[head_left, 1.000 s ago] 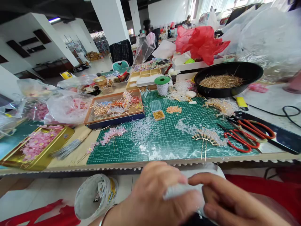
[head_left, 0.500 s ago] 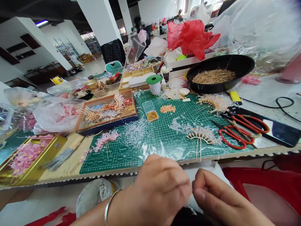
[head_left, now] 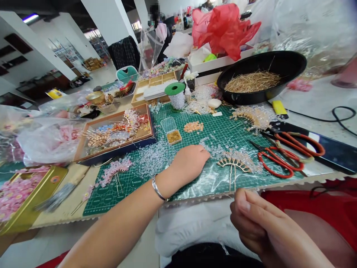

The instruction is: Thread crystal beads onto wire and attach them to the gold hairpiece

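Left hand [head_left: 191, 160] by clear beads [head_left: 217, 152], grip hidden; right hand [head_left: 252, 214] pinched together! Clear plastic box [head_left: 169, 124]: gold beads [head_left: 174, 136]; round black pan [head_left: 251, 98]: golden strands [head_left: 252, 82].

Got left hand [head_left: 189, 162], silver bangle [head_left: 158, 188] on wrist, over green gridded cutting mat [head_left: 215, 128], beside scattered clear beads [head_left: 151, 158]. Have right hand [head_left: 252, 212] in front of table edge [head_left: 206, 198], thumb against curled index finger, near prongs of gold fan-shaped beaded hairpin [head_left: 234, 163]. See round black basin [head_left: 248, 97] farther back.
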`<act>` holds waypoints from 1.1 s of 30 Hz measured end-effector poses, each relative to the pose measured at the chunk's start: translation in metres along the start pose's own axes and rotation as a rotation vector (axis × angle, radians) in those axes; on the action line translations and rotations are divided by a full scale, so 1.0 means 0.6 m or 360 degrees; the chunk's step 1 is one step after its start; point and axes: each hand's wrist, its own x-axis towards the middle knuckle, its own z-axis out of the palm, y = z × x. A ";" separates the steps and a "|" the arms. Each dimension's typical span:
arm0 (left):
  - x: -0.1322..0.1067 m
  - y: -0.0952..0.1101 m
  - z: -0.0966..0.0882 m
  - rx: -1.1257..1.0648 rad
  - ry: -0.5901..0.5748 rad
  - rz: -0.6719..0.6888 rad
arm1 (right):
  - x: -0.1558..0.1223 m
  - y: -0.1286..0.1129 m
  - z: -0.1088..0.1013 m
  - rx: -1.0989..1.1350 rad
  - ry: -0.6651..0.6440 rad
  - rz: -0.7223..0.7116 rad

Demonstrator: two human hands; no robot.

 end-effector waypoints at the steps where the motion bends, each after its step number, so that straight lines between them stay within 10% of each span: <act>1: -0.001 0.004 -0.002 -0.0051 0.0007 -0.0036 | 0.003 -0.001 -0.001 0.0008 0.0004 -0.0009; 5: -0.034 0.039 -0.007 -0.0358 0.0015 -0.0228 | 0.013 -0.005 -0.004 -0.0078 0.0099 -0.0187; 12: -0.139 0.103 0.015 -0.1904 0.0136 -0.0806 | -0.004 0.006 0.004 -0.0782 0.0199 -0.0617; 33: -0.199 0.136 0.008 -0.1870 0.0185 -0.0574 | -0.032 0.019 0.038 -0.1412 0.0092 -0.1019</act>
